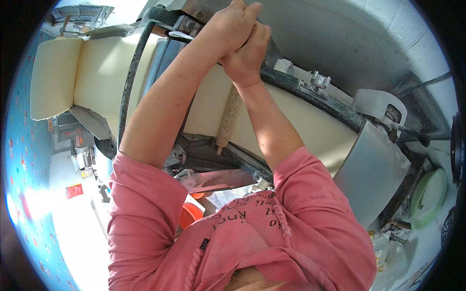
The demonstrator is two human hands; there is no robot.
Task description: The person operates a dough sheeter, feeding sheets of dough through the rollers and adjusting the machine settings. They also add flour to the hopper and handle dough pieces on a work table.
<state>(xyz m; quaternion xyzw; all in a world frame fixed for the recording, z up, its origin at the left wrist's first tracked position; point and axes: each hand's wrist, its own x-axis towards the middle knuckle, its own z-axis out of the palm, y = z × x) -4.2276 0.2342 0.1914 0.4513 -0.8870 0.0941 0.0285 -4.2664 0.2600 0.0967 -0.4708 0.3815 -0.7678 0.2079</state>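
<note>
At the top centre, my left hand (236, 23) lies against and partly over my right hand (251, 51), above the far frame rail of a roller machine. The fingers of both hands look curled; whether anything is inside them is hidden. Beneath my forearms, a wide cream-coloured sheet, which looks like dough (302, 120), runs across the machine. It also lies in a thick fold (56, 78) at the left, beside a metal roller (160, 65). A floury rolling pin (228, 120) rests across the sheet between my arms.
A dark curved metal bar (133, 76) rises left of my left forearm. A metal plate (375, 171) slopes at the right, near a housing with a crank handle (411, 132). A green round lid (429, 198) stands far right. An orange container (189, 214) sits below the machine.
</note>
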